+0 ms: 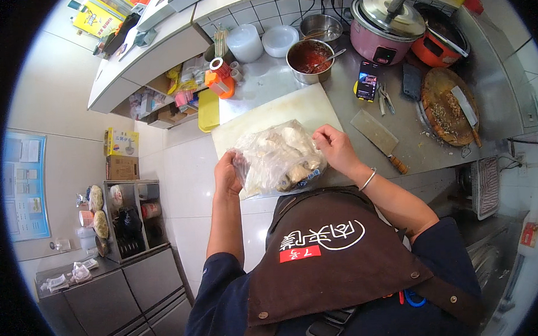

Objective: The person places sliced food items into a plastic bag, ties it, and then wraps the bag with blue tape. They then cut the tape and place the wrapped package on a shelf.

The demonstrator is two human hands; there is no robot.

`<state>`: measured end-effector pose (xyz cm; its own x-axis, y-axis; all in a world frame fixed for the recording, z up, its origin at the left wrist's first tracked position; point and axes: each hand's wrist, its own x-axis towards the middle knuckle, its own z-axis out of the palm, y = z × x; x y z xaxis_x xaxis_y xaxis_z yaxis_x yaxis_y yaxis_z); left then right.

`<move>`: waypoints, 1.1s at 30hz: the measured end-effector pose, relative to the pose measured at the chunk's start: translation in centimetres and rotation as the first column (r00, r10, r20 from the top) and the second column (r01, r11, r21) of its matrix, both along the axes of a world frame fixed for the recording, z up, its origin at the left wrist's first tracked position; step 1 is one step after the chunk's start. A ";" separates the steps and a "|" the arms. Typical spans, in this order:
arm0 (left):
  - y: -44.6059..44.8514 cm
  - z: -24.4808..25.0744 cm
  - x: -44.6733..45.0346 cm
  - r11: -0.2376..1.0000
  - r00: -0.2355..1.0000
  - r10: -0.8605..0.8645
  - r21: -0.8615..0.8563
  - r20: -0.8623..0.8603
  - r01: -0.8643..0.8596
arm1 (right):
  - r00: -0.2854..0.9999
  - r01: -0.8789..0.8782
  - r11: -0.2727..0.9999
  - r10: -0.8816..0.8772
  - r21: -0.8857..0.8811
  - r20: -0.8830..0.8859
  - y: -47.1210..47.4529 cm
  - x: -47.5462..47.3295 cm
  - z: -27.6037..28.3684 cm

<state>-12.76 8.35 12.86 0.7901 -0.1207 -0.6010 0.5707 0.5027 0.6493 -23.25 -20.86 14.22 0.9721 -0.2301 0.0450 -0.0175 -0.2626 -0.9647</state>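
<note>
In front of me a clear plastic bag [275, 161] packed with pale, rounded lumps lies over the front of a white cutting board [288, 105]. What the lumps are I cannot tell. My left hand [228, 174] grips the bag's left side, thumb up along the film. At its right edge, the curled fingers of my right hand [335, 148] pinch the thin plastic. Blue print shows on the bag's near right corner. To the right of that hand a cleaver [375, 132] with a wooden handle lies flat on the steel counter [424, 159].
A steel pot of red sauce [310, 60] with a spoon stands behind the board. A phone [366, 81] and pliers [385, 99] lie right of it. Farther right, a round wooden chopping block [442, 111] carries a knife [465, 105] and chopped food. Behind stands a pink rice cooker [376, 37].
</note>
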 end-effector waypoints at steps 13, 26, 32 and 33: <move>-2.3 2.5 -1.5 0.758 0.799 -0.592 0.407 0.103 0.509 | 0.893 -0.445 0.690 0.290 -0.571 -0.344 5.5 1.7 1.7; -2.9 -0.5 0.2 0.896 0.909 -0.383 0.307 0.163 0.322 | 0.791 -0.385 0.594 0.606 -0.706 0.078 7.0 1.0 -0.3; -0.9 -2.6 2.9 0.969 0.956 -0.239 -0.103 -0.168 0.224 | 0.783 -0.613 0.620 0.393 -0.490 -0.482 5.1 0.3 0.0; -0.5 -3.2 3.0 0.966 0.952 -0.242 -0.141 -0.189 0.217 | 0.807 -0.578 0.633 0.350 -0.515 -0.476 4.9 0.4 -0.2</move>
<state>-9.73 7.89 9.68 0.5951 -0.3637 -0.7167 0.7934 0.4078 0.4518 -22.83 -15.99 13.98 0.9227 0.2258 -0.3125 0.0209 -0.8386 -0.5444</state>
